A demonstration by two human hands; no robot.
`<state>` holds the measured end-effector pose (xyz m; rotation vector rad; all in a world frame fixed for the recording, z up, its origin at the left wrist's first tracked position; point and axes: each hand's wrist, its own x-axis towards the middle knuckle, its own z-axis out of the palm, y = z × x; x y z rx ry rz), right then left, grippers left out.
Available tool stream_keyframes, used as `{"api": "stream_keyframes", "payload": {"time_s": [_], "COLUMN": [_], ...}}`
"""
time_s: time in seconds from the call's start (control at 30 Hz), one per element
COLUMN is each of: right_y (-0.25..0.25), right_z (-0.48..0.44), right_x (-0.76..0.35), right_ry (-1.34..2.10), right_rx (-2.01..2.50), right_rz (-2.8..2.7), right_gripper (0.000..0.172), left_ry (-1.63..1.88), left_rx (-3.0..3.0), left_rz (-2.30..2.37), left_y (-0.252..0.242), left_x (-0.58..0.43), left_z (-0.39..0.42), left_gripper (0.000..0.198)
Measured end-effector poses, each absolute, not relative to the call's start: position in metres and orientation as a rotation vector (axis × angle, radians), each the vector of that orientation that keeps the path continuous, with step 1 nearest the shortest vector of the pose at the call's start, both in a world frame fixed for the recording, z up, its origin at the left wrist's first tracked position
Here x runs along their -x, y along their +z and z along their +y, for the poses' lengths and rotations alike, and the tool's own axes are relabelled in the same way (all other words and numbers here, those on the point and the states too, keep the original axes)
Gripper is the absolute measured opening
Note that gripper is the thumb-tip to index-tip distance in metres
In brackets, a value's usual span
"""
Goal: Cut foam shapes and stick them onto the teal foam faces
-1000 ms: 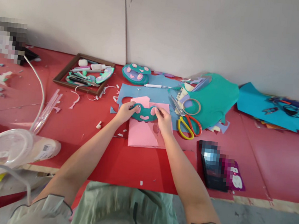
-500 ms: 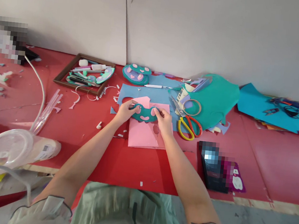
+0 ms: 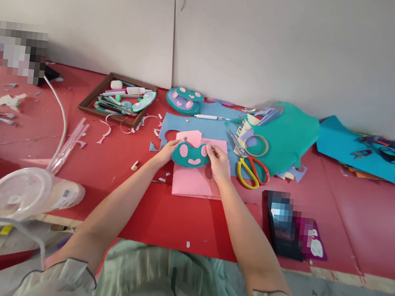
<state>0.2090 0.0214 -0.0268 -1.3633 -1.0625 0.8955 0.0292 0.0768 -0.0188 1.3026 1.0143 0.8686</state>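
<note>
A teal foam cut-out (image 3: pixel 190 155) with three pink patches is held just above a pink foam sheet (image 3: pixel 194 181). My left hand (image 3: pixel 165 152) grips its left end with the fingers closed round the edge. At its right end my right hand (image 3: pixel 218 161) pinches it, thumb and fingers together. The pink sheet lies partly over a light-blue foam sheet (image 3: pixel 203 125) on the red mat (image 3: pixel 176 216).
Scissors with yellow and red handles (image 3: pixel 251 170) and a tape ring (image 3: pixel 256 145) lie right of my hands by teal foam (image 3: pixel 290 134). A wooden tray of tools (image 3: pixel 120 98) and stacked cut-outs (image 3: pixel 184 100) sit at the back. A dark device (image 3: pixel 283 225) lies front right; a clear lidded cup (image 3: pixel 30 191) front left.
The teal cut-out has been turned in my hands, so its pink patches now face up more fully. The view shifted slightly to the left.
</note>
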Motion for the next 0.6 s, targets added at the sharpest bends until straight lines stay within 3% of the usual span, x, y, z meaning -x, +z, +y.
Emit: {"api": "stream_keyframes", "payload": {"time_s": [0.13, 0.33, 0.6], "right_y": [-0.024, -0.026, -0.028], "right_z": [0.020, 0.019, 0.020], "right_x": [-0.207, -0.206, -0.207], "right_ry": [0.950, 0.944, 0.975], "right_rx": [1.398, 1.428, 1.400], "right_rz": [-1.169, -1.200, -1.187], "right_gripper": [0.044, 0.046, 0.042], "left_ry": [0.670, 0.499, 0.511], "left_rx": [-1.391, -1.495, -1.497], "left_rz": [0.892, 0.888, 0.851], "left_y": [-0.013, -0.002, -0.007], "left_x": [-0.027, -0.024, -0.025], "left_z": [0.077, 0.077, 0.080], "left_gripper": [0.057, 0.043, 0.038]}}
